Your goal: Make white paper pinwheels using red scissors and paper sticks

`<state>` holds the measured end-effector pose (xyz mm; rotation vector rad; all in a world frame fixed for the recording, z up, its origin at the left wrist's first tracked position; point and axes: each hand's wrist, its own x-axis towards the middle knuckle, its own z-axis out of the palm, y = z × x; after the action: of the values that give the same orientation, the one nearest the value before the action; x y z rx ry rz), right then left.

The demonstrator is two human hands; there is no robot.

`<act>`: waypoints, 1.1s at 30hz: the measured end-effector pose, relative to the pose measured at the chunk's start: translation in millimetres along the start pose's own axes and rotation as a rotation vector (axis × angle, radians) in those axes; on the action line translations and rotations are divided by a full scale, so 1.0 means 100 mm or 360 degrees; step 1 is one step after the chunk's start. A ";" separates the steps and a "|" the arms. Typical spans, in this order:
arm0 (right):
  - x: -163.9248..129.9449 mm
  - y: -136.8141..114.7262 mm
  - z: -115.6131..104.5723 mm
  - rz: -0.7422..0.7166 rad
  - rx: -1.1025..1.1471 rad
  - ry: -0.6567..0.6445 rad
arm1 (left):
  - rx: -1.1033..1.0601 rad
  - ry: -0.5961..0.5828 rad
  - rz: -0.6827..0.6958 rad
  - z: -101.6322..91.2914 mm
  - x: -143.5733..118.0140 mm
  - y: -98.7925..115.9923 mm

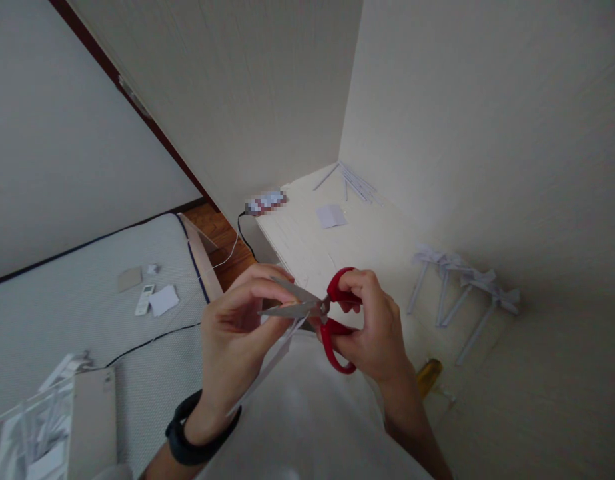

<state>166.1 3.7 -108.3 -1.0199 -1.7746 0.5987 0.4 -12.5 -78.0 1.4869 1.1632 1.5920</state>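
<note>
Right hand (370,327) has its fingers through the red loops of the scissors (327,313), closed around the handles, while the blades stand slightly parted, pointing toward the left hand. Left hand (237,330) pinches a strip of white paper (274,357) between thumb and fingertips, just at the blades; the strip trails down from the scissors toward the wrist with the black band (187,440). Both hands sit close together, above the near corner of the pale surface (337,247).

To cut well here, I would judge the paper needs to stay taut and seated deep between the blades, near the pivot, with the pinching fingertips kept clear of the edges. A short, steady close should give a clean line; how far the paper sits inside the blades cannot be told, as the fingers hide it.

Beyond the scissors, on the surface, lie a small white square (331,215) and a bundle of thin paper sticks (354,181) near the wall corner. Further beyond the scissors, against the wall, a row of paper pieces on stems (462,287) leans. Close below the scissors hand lies a yellow handle (430,375). On the side of the pinching hand lies a bed (87,307) with a remote (145,299) and paper scraps.
</note>
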 end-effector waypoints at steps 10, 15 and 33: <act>0.01 0.00 0.02 0.0299 0.0428 0.0070 | -0.0101 -0.0041 -0.0022 0.02 0.02 0.01; 0.02 0.01 -0.01 0.0462 0.0947 0.0092 | -0.0207 -0.0038 -0.0066 0.05 0.00 0.02; 0.03 -0.13 0.04 0.0658 0.1095 -0.0075 | 0.0141 -0.0008 -0.0081 0.06 -0.04 -0.06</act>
<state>157.1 -0.4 -98.1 -0.8744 -1.2354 1.3840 6.0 -13.0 -85.6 1.5041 1.2732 1.5194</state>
